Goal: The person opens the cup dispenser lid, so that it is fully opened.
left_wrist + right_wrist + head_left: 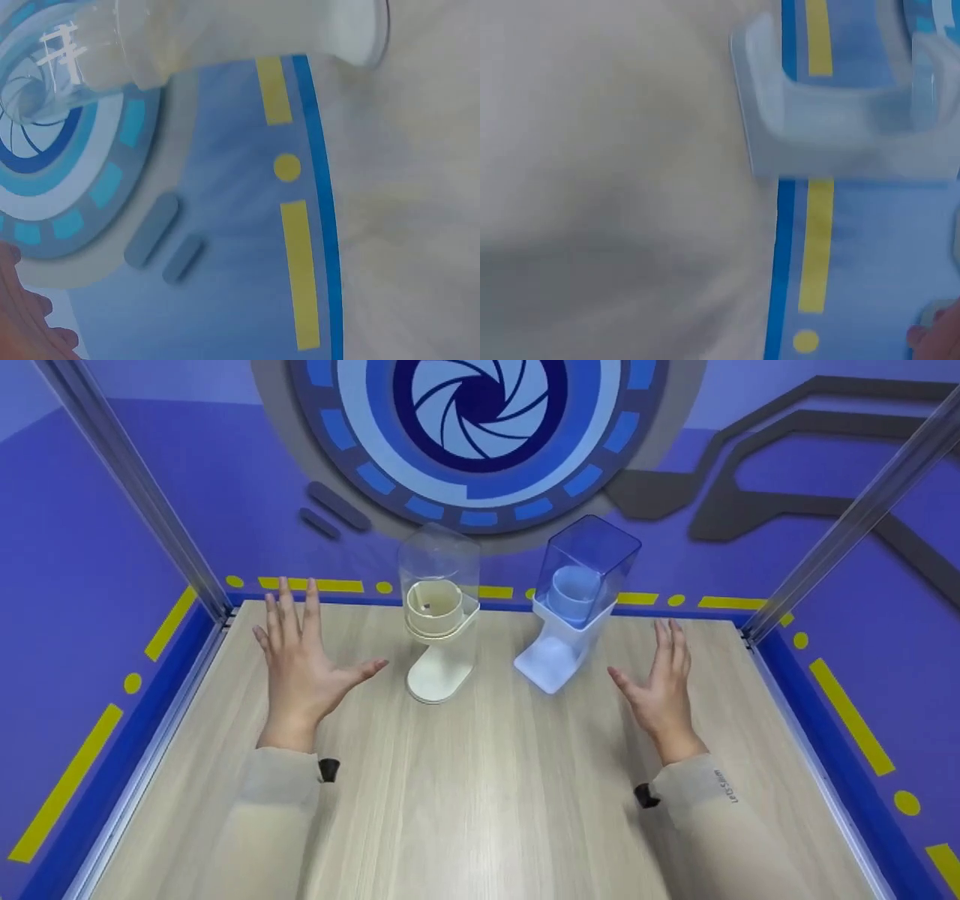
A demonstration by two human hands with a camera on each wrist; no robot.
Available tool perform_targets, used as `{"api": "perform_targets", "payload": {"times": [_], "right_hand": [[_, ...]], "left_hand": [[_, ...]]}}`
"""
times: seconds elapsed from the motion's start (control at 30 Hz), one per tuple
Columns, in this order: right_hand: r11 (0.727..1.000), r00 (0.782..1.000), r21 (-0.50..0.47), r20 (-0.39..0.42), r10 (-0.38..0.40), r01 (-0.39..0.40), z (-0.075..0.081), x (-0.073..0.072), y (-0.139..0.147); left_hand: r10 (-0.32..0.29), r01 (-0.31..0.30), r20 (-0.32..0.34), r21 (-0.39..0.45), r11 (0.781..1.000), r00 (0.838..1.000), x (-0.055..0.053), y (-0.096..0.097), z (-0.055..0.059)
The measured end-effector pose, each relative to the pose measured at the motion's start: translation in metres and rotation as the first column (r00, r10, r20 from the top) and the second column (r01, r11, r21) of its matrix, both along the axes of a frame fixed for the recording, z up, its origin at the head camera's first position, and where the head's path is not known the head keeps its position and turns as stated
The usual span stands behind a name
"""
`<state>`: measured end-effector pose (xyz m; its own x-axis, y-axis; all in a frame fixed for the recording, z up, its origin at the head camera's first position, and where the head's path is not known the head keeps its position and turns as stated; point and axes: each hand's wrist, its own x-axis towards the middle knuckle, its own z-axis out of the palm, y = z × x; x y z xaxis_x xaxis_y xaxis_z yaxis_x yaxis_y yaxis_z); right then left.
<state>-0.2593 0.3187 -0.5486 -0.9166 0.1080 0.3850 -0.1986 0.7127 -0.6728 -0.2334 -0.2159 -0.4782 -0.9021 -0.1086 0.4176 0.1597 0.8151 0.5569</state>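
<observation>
Two stands with clear covers stand side by side near the back of the table. The cream stand (441,675) has a rounded base, a round cup and a clear rounded cover. To its right, the pale blue-white stand (551,660) has a square base, a round cup and a clear square-edged cover. My left hand (300,675) is raised left of the cream stand, fingers spread, touching nothing. Right of the pale stand, my right hand (661,690) is held up with fingers extended and thumb out, holding nothing. Both stands also appear sideways in the wrist views, with only fingertips showing.
The wood-grain table (465,802) is bounded by a blue-purple back wall (202,495) and side walls with yellow dashes. Metal posts (150,480) rise at both back corners. Each sleeve carries a small black piece (328,769) at the wrist.
</observation>
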Motion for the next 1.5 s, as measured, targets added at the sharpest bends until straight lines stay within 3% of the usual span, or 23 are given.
{"api": "perform_targets", "payload": {"times": [0.07, 0.13, 0.27, 0.33, 0.43, 0.63, 0.77, 0.83, 0.93, 1.03, 1.2, 1.37, 1.5], "right_hand": [[0.997, 0.995, -0.070, -0.101, 0.007, -0.014, -0.002, 0.003, -0.013], [0.985, 0.970, -0.162, -0.243, 0.022, -0.063, -0.004, 0.006, -0.026], [0.922, 0.864, -0.292, -0.496, 0.082, -0.255, -0.009, 0.011, -0.054], [0.888, 0.824, -0.312, -0.555, 0.116, -0.336, -0.009, 0.013, -0.070], [0.840, 0.796, -0.333, -0.579, 0.176, -0.428, -0.006, 0.013, -0.098], [0.746, 0.803, -0.390, -0.505, 0.316, -0.539, -0.005, 0.006, -0.151], [0.701, 0.838, -0.472, -0.403, 0.369, -0.535, -0.005, -0.005, -0.174], [0.686, 0.860, -0.520, -0.346, 0.376, -0.509, -0.006, -0.012, -0.182], [0.688, 0.895, -0.573, -0.252, 0.369, -0.445, -0.004, -0.024, -0.189], [0.684, 0.911, -0.609, -0.195, 0.363, -0.403, -0.002, -0.033, -0.195], [0.667, 0.911, -0.639, -0.140, 0.388, -0.382, 0.003, -0.045, -0.203], [0.687, 0.917, -0.645, -0.052, 0.396, -0.334, 0.007, -0.053, -0.213], [0.672, 0.901, -0.659, -0.019, 0.433, -0.337, 0.010, -0.060, -0.222]], "left_hand": [[-0.031, 0.032, -0.024, 0.039, 0.999, 0.999, 0.001, 0.004, -0.001], [-0.063, 0.067, -0.051, 0.084, 0.994, 0.997, 0.003, 0.007, -0.002], [-0.122, 0.139, -0.101, 0.184, 0.973, 0.987, 0.008, 0.013, -0.003], [-0.148, 0.172, -0.115, 0.232, 0.958, 0.982, 0.010, 0.017, -0.004], [-0.178, 0.217, -0.150, 0.316, 0.924, 0.973, 0.010, 0.020, -0.006], [-0.203, 0.283, -0.216, 0.465, 0.839, 0.955, 0.004, 0.023, -0.011], [-0.229, 0.303, -0.202, 0.537, 0.787, 0.952, -0.002, 0.031, -0.015], [-0.245, 0.308, -0.186, 0.550, 0.776, 0.951, -0.007, 0.039, -0.017], [-0.277, 0.314, -0.153, 0.562, 0.766, 0.949, -0.015, 0.050, -0.021], [-0.298, 0.310, -0.117, 0.567, 0.763, 0.947, -0.022, 0.061, -0.025], [-0.301, 0.287, -0.076, 0.580, 0.762, 0.951, -0.032, 0.070, -0.032], [-0.291, 0.254, -0.031, 0.580, 0.774, 0.956, -0.040, 0.075, -0.036], [-0.272, 0.229, -0.013, 0.578, 0.783, 0.962, -0.047, 0.078, -0.036]]}}
